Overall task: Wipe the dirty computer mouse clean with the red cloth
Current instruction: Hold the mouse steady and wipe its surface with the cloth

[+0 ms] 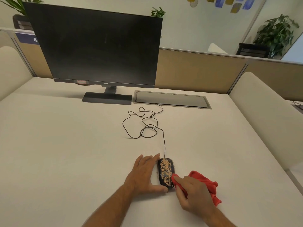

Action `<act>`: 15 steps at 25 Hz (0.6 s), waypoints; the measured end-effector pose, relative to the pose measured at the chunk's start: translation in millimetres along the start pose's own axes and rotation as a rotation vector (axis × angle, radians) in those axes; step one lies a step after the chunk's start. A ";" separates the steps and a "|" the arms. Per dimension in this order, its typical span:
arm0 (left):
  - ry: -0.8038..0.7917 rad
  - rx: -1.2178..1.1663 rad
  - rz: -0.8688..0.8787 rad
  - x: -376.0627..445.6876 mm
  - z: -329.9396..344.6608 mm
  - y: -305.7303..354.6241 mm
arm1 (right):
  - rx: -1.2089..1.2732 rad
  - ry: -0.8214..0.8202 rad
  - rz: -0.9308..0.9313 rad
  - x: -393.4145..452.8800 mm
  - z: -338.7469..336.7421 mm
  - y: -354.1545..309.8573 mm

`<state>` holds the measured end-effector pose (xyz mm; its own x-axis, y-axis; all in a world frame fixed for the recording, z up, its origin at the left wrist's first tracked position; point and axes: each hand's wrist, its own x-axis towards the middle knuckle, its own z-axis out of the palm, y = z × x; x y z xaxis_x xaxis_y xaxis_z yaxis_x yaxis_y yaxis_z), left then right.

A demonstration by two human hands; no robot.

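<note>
A black wired computer mouse (166, 171), its top speckled with tan crumbs, lies on the white desk near the front. My left hand (144, 174) rests flat against the mouse's left side, fingers straight along it and thumb touching its near end. My right hand (191, 192) grips the red cloth (205, 182), which is bunched to the right of the mouse. A fold of the cloth under my fingertips touches the mouse's right near edge.
The mouse cable (144, 125) loops over the desk toward a grey cable hatch (172, 99). A dark monitor (96, 46) on its stand (107, 98) is at the back. Beige partitions (196, 71) border the desk.
</note>
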<state>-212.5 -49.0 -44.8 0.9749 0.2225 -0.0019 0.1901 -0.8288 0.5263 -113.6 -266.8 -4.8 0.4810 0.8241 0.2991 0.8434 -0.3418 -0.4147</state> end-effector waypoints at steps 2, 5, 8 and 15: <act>-0.005 0.003 -0.003 0.1 -0.4 0.3 | 0.027 0.023 0.028 -0.3 -0.6 1.7; -0.004 0.005 -0.001 -0.6 -1.3 0.4 | -0.026 -0.026 -0.072 -4.1 0.3 1.2; -0.008 0.009 -0.003 0.2 -0.9 0.9 | 0.034 0.013 0.012 -3.7 -3.1 2.8; -0.012 0.012 -0.005 1.0 0.9 -0.7 | 0.011 0.031 0.001 -4.3 -5.1 6.8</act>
<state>-211.5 -48.6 -45.9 0.9754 0.2201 -0.0149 0.1961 -0.8340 0.5158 -108.7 -274.9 -4.6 0.4891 0.8093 0.3254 0.8404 -0.3372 -0.4244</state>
